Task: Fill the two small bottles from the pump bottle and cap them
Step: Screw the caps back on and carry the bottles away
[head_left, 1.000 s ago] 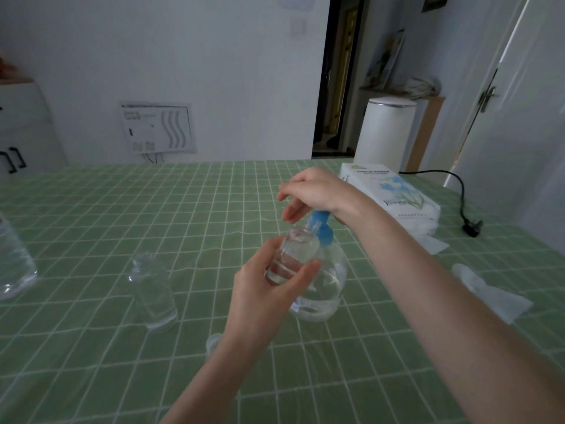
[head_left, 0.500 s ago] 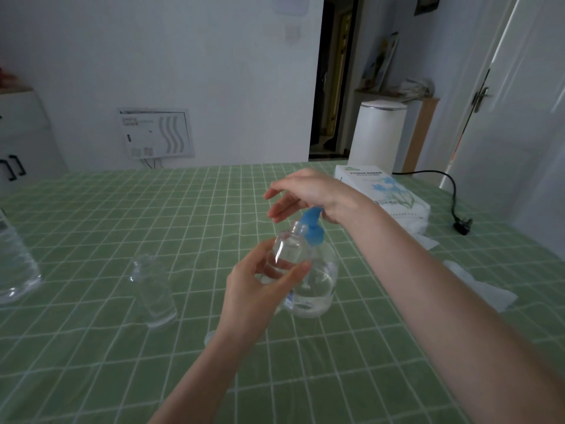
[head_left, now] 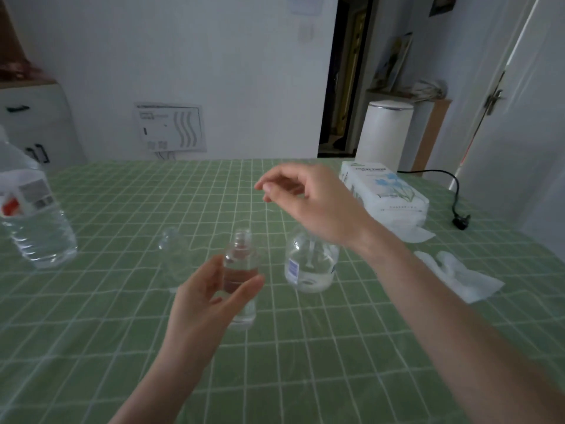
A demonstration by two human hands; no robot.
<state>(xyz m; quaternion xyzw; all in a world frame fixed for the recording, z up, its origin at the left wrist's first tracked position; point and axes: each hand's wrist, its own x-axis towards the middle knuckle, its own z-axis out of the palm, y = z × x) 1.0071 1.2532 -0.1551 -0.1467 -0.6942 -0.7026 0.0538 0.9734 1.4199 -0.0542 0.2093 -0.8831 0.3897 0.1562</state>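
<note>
Green checked cloth covers the table (head_left: 91,347) before us, with a pale wall and a dark doorway behind. Our left hand (head_left: 208,298) grips one small bottle (head_left: 241,270), thumb and fingers wrapped around its clear body; the bottle stands upright with its neck open and uncapped, its base at or just above the cloth, we cannot tell which. The second small bottle (head_left: 172,258) stands on the cloth just left of it, blurred and also clear. The pump bottle (head_left: 310,264) sits on the table to the right of the held bottle, apart from it, with a small label on its side; its top is hidden behind our right wrist. Our right hand (head_left: 308,203) hangs in the air above the pump bottle, fingers loosely curled with nothing in them. A large water bottle (head_left: 33,215) stands at the far left. A tissue pack (head_left: 388,194) lies at the right rear, a loose tissue (head_left: 458,276) nearer us, and a black cable (head_left: 455,194) trails beside the pack.
</note>
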